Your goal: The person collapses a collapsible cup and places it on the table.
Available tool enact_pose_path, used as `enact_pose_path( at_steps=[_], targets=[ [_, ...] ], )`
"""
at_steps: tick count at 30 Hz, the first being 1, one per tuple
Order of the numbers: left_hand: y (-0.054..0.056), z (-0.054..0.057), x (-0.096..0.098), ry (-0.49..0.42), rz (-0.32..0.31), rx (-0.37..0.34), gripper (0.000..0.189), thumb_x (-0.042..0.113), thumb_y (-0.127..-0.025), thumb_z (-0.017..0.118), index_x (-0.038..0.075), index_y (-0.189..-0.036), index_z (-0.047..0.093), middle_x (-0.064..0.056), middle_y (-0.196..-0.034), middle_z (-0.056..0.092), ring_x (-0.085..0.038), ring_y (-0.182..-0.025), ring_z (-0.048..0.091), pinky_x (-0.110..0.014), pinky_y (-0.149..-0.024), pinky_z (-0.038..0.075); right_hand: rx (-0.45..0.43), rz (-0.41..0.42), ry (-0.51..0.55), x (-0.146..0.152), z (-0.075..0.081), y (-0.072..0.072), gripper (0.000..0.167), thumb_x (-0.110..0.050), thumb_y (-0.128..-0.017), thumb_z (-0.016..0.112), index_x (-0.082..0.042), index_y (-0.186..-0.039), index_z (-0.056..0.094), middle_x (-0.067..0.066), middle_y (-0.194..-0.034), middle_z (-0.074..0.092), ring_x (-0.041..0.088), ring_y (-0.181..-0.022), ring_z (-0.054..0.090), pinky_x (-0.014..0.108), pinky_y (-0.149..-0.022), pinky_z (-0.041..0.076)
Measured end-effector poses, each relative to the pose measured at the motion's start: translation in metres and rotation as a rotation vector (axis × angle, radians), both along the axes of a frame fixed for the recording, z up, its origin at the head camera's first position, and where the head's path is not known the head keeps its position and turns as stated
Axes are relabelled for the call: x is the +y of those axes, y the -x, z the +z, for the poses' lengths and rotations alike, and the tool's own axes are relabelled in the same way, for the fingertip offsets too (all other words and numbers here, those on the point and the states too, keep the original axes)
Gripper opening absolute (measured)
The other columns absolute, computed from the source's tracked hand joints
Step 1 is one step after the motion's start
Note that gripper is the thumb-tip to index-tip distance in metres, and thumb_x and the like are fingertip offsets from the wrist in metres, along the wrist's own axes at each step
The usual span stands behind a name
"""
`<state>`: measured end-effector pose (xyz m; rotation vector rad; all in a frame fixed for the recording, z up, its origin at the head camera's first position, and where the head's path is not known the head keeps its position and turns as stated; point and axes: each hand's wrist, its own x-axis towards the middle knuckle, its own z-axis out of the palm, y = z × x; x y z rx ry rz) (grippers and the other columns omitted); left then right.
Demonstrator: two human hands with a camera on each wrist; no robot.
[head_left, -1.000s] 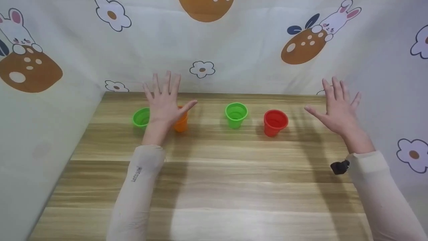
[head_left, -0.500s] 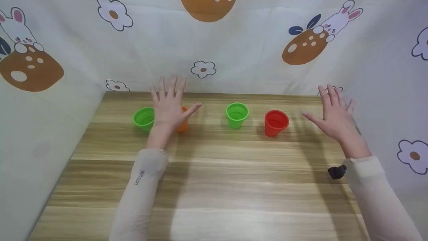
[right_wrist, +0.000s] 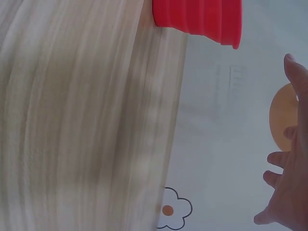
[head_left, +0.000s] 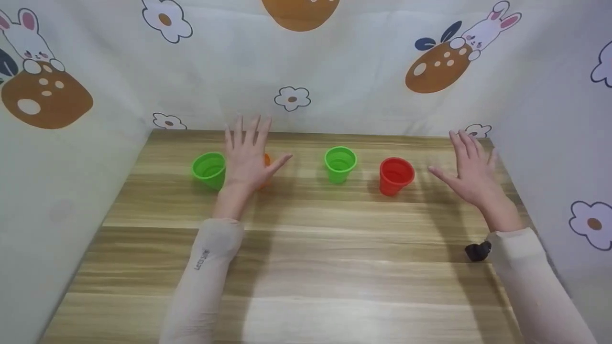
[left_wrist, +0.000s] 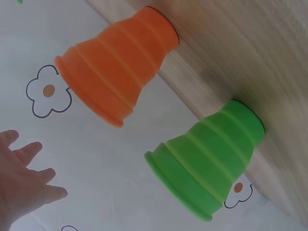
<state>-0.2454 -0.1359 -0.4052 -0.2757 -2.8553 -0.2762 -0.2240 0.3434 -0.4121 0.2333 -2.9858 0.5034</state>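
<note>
My left hand hovers with spread fingers above the left pair of cups, holding nothing. In the head view it covers most of an orange cup and overlaps the edge of a green cup. The left wrist view shows the orange cup and the green cup standing apart from the fingers. To the right of a red cup, my right hand is held in the air, fingers extended, touching nothing. A second green cup stands upright between the orange and red ones.
The cups stand in a row near the back of a wood-grain table. A pale curtain printed with rabbits and flowers closes in the back and sides. A small black device sits at the right sleeve cuff.
Both hands have come down and back a little toward the body. The left drifts right, covering more of the orange cup; the right drifts left. The cups stay where they were.
</note>
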Motion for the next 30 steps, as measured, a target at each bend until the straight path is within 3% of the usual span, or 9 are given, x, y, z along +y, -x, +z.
enact_pose_path(
  at_steps=[10, 17, 24, 30],
  targets=[
    [-0.008, -0.005, 0.011, -0.066, -0.079, 0.029, 0.091, 0.071, -0.091, 0.046, 0.019, -0.16, 0.016, -0.007, -0.166, 0.023, -0.035, -0.156, 0.007, -0.052, -0.128, 0.0, 0.024, 0.082, 0.088, -0.011, -0.014, -0.004, 0.09, -0.053, -0.094, 0.059, -0.008, -0.159, 0.016, 0.024, -0.163, 0.018, 0.049, -0.149, 0.015, 0.076, -0.116, 0.004],
    [-0.013, -0.01, 0.023, -0.08, -0.121, -0.007, 0.087, 0.066, -0.093, 0.049, 0.019, -0.16, 0.018, -0.007, -0.165, 0.025, -0.033, -0.156, 0.009, -0.051, -0.128, 0.002, 0.001, 0.12, 0.116, -0.022, -0.024, -0.006, 0.089, -0.049, -0.093, 0.063, -0.006, -0.158, 0.019, 0.027, -0.161, 0.025, 0.051, -0.146, 0.021, 0.072, -0.117, 0.017],
    [-0.015, -0.014, 0.037, -0.1, -0.168, -0.012, 0.083, 0.06, -0.094, 0.054, 0.018, -0.159, 0.024, -0.005, -0.165, 0.028, -0.031, -0.155, 0.016, -0.048, -0.129, 0.007, -0.012, 0.143, 0.157, -0.032, -0.027, -0.011, 0.088, -0.046, -0.091, 0.068, -0.005, -0.156, 0.025, 0.025, -0.161, 0.027, 0.049, -0.147, 0.024, 0.07, -0.116, 0.022],
    [-0.016, -0.018, 0.052, -0.096, -0.219, -0.039, 0.079, 0.058, -0.095, 0.054, 0.019, -0.158, 0.025, -0.004, -0.164, 0.029, -0.031, -0.153, 0.021, -0.049, -0.128, 0.013, -0.019, 0.157, 0.172, -0.038, -0.028, -0.017, 0.076, -0.032, -0.089, 0.074, -0.006, -0.15, 0.038, 0.022, -0.157, 0.033, 0.046, -0.143, 0.034, 0.069, -0.112, 0.032]
  ],
)
